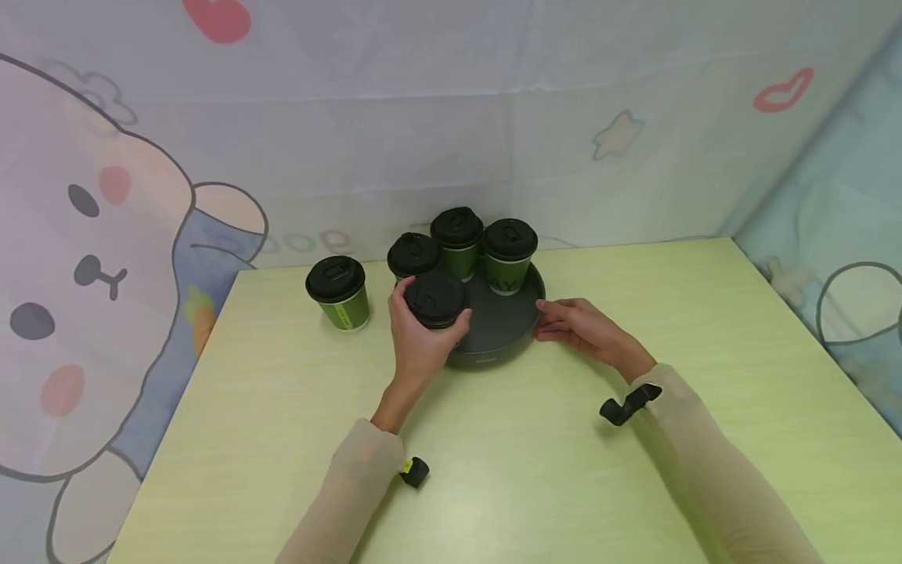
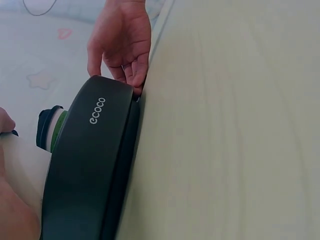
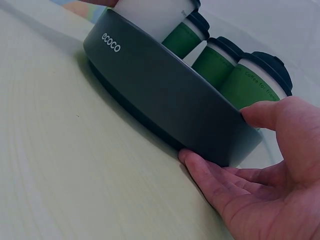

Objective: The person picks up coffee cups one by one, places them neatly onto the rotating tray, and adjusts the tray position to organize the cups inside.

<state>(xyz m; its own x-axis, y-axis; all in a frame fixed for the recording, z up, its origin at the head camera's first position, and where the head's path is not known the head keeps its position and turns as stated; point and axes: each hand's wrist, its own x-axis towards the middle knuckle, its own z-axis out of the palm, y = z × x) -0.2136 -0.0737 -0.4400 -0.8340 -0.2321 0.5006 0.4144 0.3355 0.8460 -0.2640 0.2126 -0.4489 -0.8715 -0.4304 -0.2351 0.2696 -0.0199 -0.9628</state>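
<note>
My left hand (image 1: 416,337) grips a lidded paper coffee cup (image 1: 438,296) over the front left part of a dark grey round tray (image 1: 486,333). This cup's white side (image 3: 150,17) shows in the right wrist view; whether its base touches the tray is hidden. At the tray's right edge, my right hand (image 1: 581,329) holds the rim, thumb at the top and fingers low on the wall. Standing on the tray are green coffee cups with black lids: a right one (image 1: 509,258), a back one (image 1: 458,243) and a left one (image 1: 414,254), partly covered.
Another green lidded coffee cup (image 1: 340,294) stands on the table to the left of the tray. The pale wooden table (image 1: 507,454) reaches back to a printed cloth (image 1: 451,141). A second cloth (image 1: 846,235) hangs along the right side.
</note>
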